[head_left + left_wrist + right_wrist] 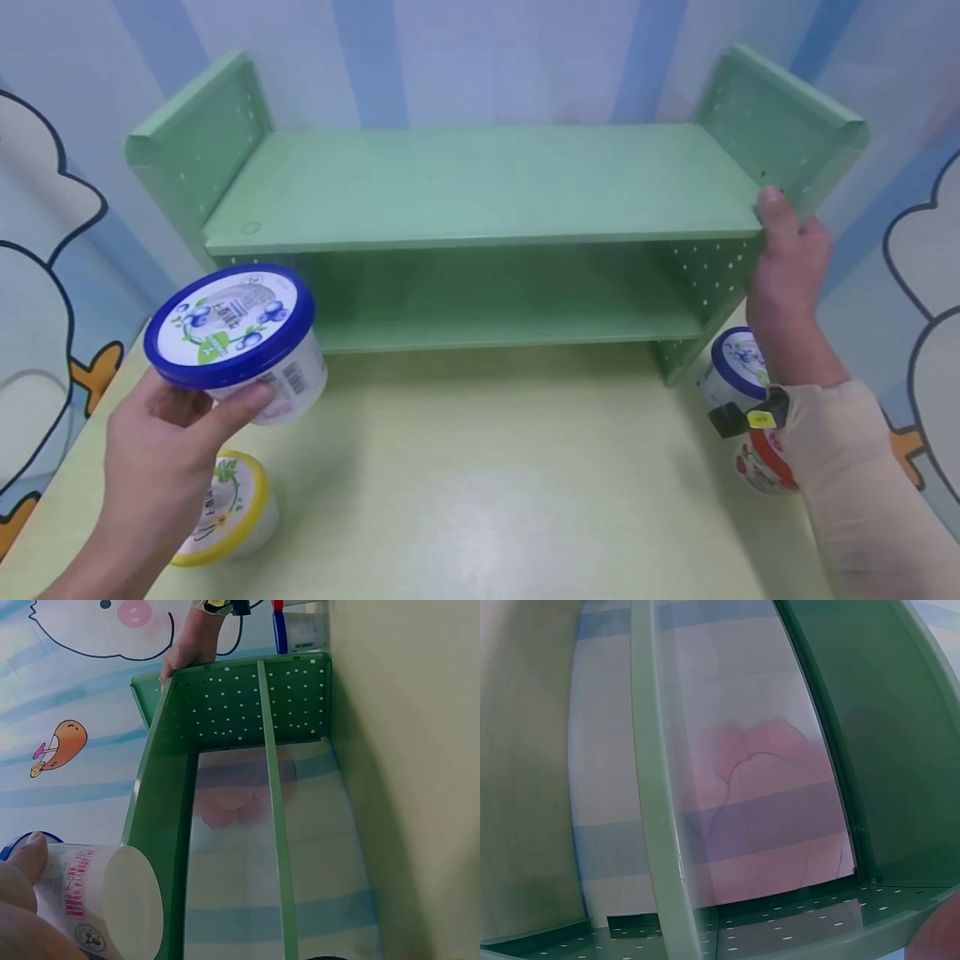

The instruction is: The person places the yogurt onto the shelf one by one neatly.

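My left hand [161,437] grips a white tub with a blue lid [232,329], blueberries printed on top, in front of the shelf's left end. In the left wrist view the tub [97,900] lies sideways, its plain base facing the shelf. My right hand [791,271] holds the right side panel of a green two-tier shelf [480,183], thumb on top by the upper board; its other fingers are mostly hidden. The left wrist view shows that hand [191,649] at the panel's corner. Only a sliver of it enters the right wrist view's lower right.
A yellow-lidded tub [225,512] stands below my left hand on the pale tabletop [487,483]. Right of the shelf, partly behind my right arm, are a blue-lidded tub [735,367] and a red-lidded tub [765,462]. A wall with cartoon drawings [480,58] stands behind.
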Tool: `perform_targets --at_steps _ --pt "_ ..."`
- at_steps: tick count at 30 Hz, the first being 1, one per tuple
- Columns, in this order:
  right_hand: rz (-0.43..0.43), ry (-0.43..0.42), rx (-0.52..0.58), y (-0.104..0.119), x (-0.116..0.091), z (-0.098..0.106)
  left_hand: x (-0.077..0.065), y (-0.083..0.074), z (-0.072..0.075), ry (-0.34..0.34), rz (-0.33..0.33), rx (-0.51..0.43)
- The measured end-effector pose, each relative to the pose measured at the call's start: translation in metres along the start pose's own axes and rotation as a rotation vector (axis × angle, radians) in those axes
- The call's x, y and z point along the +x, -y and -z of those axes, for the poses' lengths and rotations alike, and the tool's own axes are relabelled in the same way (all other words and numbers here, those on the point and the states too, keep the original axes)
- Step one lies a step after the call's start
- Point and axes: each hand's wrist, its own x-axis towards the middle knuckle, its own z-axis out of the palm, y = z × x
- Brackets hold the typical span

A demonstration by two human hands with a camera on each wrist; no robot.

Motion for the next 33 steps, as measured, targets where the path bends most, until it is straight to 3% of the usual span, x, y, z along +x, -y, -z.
perform_targets --at_steps 7,14,21,33 --pt "0.01 0.005 0.022 -0.001 0.001 0.0 0.003 -0.006 -0.002 0.018 0.019 -0.028" --pt "0.011 0.011 0.03 -0.001 0.002 0.003 0.005 -0.01 -0.01 0.043 -0.065 -0.148" --pt "-0.001 0.004 0.015 -0.001 0.002 0.002 0.006 -0.012 -0.013 0.041 -0.087 -0.118" --pt "0.008 0.013 0.022 -0.002 0.001 -0.001 0.005 -0.019 -0.013 0.032 -0.185 -0.196"
